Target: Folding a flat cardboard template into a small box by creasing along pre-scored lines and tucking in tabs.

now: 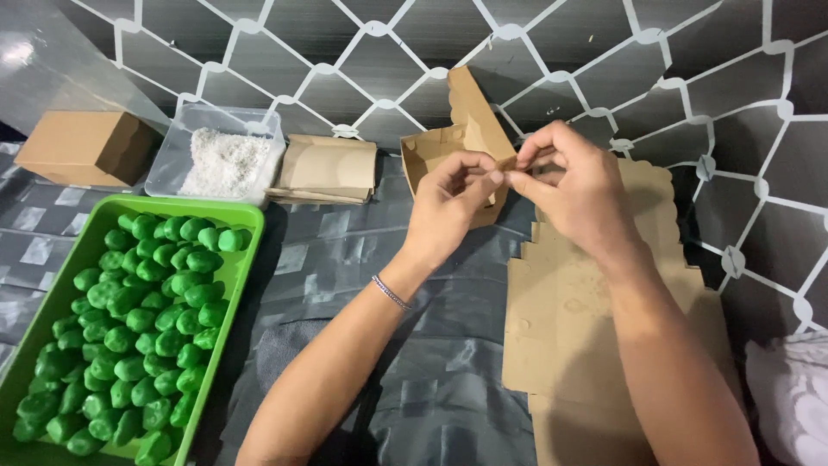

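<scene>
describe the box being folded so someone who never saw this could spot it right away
Start at the green tray of green balls on the left, then look right across the dark sheet to the two hands meeting mid-frame. Between them is a half-folded brown cardboard box, its lid flap raised, pinched by the left hand and right hand. Unlike the closed box far left and the flat blanks under the right arm, it is open and half-formed.

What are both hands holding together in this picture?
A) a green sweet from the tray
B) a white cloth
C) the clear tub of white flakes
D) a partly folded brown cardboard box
D: the left hand and right hand pinch a flap of the brown cardboard box, whose lid stands open.
</scene>
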